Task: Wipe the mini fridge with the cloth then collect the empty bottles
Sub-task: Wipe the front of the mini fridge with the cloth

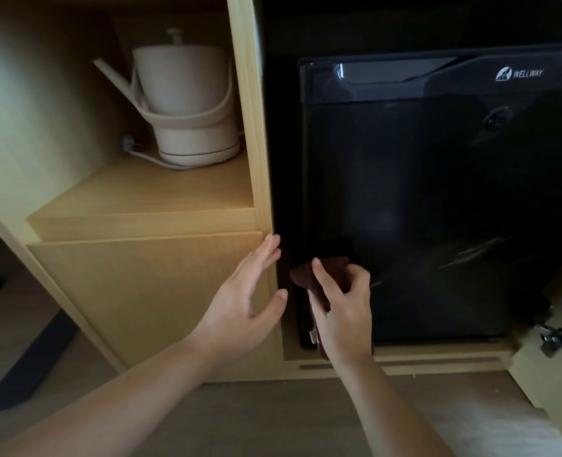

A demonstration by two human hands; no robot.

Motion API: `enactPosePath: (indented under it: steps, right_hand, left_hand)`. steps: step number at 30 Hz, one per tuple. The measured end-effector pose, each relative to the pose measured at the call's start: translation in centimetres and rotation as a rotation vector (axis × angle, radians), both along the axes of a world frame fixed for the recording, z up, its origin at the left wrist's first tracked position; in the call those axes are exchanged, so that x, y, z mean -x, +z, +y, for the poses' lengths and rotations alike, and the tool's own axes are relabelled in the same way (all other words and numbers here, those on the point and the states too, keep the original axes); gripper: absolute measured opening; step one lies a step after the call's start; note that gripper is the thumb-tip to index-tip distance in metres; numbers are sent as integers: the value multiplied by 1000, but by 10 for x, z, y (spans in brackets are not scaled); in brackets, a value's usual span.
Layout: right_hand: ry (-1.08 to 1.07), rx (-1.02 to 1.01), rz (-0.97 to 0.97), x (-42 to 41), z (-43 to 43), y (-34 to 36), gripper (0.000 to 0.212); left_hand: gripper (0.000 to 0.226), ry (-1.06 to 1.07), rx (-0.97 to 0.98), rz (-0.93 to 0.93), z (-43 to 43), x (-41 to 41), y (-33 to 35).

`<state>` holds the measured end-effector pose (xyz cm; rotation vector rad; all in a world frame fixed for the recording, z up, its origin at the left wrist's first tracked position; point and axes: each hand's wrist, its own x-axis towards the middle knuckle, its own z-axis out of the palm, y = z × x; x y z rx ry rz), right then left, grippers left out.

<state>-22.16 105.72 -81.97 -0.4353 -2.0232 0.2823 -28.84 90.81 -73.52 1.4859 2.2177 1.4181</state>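
Single head view, angled forward and down, close before the mini fridge door.

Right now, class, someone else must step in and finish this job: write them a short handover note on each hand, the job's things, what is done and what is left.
Right hand: shut on the brown cloth, pressed to the lower left corner of the closed black mini fridge door.
Left hand: open and empty, fingers spread near the wooden cabinet panel beside the fridge.
Done: wiping is under way; streaks show on the door's lower right.
Left: the rest of the wiping, then collecting the empty bottles; none are in view.
A kettle stands on the left shelf.
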Motion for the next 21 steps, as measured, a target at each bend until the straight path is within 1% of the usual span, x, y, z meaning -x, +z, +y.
enactPosePath:
  steps: [2,5,7,8,10,13,15,16,18,21]
  right_hand:
    - [-4,40,45,-1,0,12,54]
    - [2,130,245,6,1,55,49]
    - [-34,121,338,13,5,76,47]
    - [-46,106,352,16,6,79,47]
    - [-38,69,305,16,4,67,48]
    - [-6,15,103,5,3,20,55]
    - [18,48,-7,-5,5,0,59]
    - [18,67,-13,-9,8,0,59]
    - [31,116,90,-13,14,17,56]
    - [3,187,355,-10,26,76,49]
  left_hand:
    - [67,0,-6,20,-2,1,-2]
    - [65,0,-33,46,-3,3,-5]
    - [63,12,-67,53,-1,2,-8]
    - [63,16,-75,51,1,1,-8]
    - [63,20,-79,31,5,-2,-10]
    - [65,45,-59,17,12,-5,-11]
    - [65,60,-55,9,16,-7,-11]
    - [65,63,-54,-2,19,-8,-10]
    - [66,70,-54,-30,23,-8,-10]
    - [63,93,-66,-35,28,-8,-7]
